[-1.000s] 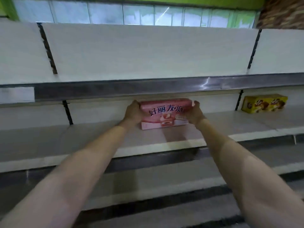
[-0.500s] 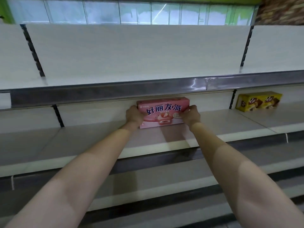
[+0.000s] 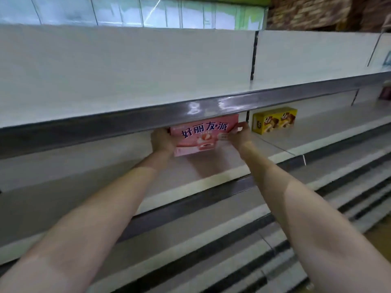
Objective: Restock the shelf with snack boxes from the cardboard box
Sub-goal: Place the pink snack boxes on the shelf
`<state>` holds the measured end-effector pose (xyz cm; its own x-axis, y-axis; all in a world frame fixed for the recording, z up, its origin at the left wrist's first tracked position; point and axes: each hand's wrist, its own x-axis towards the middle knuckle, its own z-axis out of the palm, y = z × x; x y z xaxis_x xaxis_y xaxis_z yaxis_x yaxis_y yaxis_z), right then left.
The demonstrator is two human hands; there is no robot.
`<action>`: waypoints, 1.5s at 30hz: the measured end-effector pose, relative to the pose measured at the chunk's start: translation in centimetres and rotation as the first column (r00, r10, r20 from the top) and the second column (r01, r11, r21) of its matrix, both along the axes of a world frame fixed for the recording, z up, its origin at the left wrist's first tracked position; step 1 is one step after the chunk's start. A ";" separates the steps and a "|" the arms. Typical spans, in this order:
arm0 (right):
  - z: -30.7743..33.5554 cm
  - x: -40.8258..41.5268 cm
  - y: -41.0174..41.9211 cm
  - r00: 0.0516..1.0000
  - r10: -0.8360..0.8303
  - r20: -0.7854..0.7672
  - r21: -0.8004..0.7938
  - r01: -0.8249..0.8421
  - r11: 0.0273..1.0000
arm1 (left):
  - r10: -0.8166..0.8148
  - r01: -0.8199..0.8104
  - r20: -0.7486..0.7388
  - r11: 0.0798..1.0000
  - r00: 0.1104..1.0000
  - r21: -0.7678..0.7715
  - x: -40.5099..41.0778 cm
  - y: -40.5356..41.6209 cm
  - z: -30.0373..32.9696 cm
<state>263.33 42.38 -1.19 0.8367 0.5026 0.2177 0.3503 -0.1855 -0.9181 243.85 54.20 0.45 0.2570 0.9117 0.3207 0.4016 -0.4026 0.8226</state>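
Pink snack box [image 3: 204, 135] is standing on its long edge on the second shelf [image 3: 211, 168], its printed front facing out, with both hands holding it at its two ends. Its top edge is sitting just under the grey metal lip [image 3: 148, 121] of the upper shelf, which is hiding part of the box's upper rim from the head camera.

Left hand [image 3: 161, 141] is wrapping around the left end of the box, fingers curling behind it out of sight, the back of the hand facing the camera. Right hand [image 3: 240, 134] is gripping the right end, thumb and fingertips pinching the upper right corner and pressing on the front face. Both forearms are stretching out across the lower shelves toward the box.

Just to the right, past a dark upright slot in the back panel, a yellow snack box [image 3: 275, 120] is standing on the same shelf level, near the pink one but not touching it. The upper shelf's white back panel [image 3: 127, 66] is filling the space above. Further up, pale wall tiles [image 3: 127, 11] and a stack of brown goods [image 3: 317, 11] are showing, blurred. At the far right edge a dark reddish item [image 3: 386, 92] is showing, too blurred to identify.
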 end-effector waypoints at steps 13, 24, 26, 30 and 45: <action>-0.1 16.7 -1.9 0.966 0.237 0.103 -0.104 -0.227 0.968 | 0.143 -0.144 -0.086 0.990 0.986 -0.008 15.4 -3.7 -0.8; -1.9 21.6 -0.5 0.829 0.554 -0.075 0.092 -0.548 0.831 | 0.300 -0.317 -0.157 0.944 0.941 -0.095 20.8 -3.1 -1.4; -2.1 21.6 -0.8 0.776 0.621 -0.113 0.092 -0.614 0.784 | 0.310 -0.327 -0.199 0.943 0.930 -0.061 21.0 -2.7 -2.0; -2.4 21.6 -0.7 0.771 0.625 -0.123 0.128 -0.613 0.780 | 0.300 -0.315 -0.236 0.948 0.925 -0.031 21.0 -2.6 -1.8; -1.2 6.5 4.1 0.600 0.742 0.299 -0.339 -0.660 0.670 | 0.138 -0.117 -0.416 0.990 0.899 0.076 9.1 -1.1 -3.4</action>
